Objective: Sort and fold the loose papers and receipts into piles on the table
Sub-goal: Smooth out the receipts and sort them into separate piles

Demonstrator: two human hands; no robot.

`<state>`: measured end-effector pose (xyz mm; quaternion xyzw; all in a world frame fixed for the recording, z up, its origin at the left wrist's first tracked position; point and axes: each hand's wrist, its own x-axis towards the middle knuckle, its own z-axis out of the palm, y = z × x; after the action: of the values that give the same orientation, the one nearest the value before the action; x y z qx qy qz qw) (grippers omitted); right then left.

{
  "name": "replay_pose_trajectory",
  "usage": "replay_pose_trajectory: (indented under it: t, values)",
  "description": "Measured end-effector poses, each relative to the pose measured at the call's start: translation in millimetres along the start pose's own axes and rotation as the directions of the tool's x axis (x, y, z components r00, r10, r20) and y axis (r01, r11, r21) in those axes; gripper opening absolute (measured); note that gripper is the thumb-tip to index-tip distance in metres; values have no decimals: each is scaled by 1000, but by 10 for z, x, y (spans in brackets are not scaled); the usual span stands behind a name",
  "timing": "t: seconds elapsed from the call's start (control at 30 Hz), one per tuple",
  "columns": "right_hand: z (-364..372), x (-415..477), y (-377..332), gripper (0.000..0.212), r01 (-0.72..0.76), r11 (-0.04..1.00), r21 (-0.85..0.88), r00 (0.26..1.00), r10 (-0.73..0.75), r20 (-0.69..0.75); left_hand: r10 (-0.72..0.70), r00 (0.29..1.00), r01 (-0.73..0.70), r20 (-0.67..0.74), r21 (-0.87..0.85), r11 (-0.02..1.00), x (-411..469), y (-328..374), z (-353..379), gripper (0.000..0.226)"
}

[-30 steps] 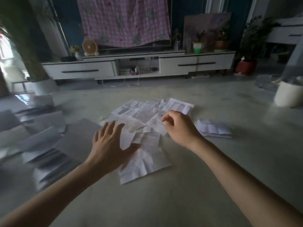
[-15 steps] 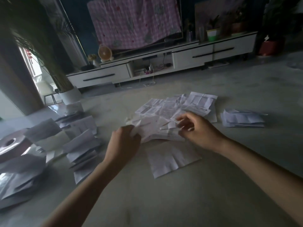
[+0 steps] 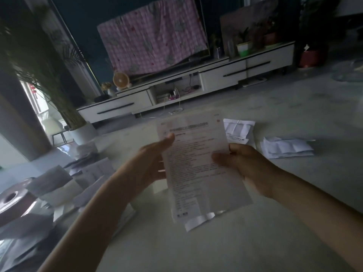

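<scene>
The pale counter (image 3: 255,242) fills the lower view. On its left side lies the biggest group, a loose heap of papers (image 3: 59,185), overlapping and too dim to count piece by piece.

Next in size is the long printed sheet (image 3: 198,169), held up off the counter between both hands, with its lower end bent over. The left hand (image 3: 149,163) has a closed grip on the sheet's left edge, thumb on the printed face and fingers behind. The right hand (image 3: 243,165) has the same closed grip on the right edge.

The sheet looks thin, light and limp; it sags below the hands, so it will likely crease easily and tear if pulled. Holding it at opposite edges, as here, suits folding it in half.

Smaller, at right, a folded stack (image 3: 286,148) rests on the counter, and a folded slip (image 3: 239,128) shows just behind the sheet.

By count: one sheet in hand, one heap, one stack, one slip.
</scene>
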<state>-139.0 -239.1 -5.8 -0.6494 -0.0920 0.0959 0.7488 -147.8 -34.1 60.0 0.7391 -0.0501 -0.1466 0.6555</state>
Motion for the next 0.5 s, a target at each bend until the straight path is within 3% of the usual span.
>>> replay_pose_trajectory:
  t: [0.2,0.4,0.5]
  values:
    - [6,26,24,19,-44,996,79,997,49,-61,5,990,6,-142,75,997,162,-304,102,16]
    - [-70,44,22,22,-93,985,143,995,88,47,39,980,-28,-196,57,998,192,-359,139,24]
    - [-103,25,-39,23,-123,991,47,989,119,88,66,985,-58,-162,55,997,125,-322,58,26]
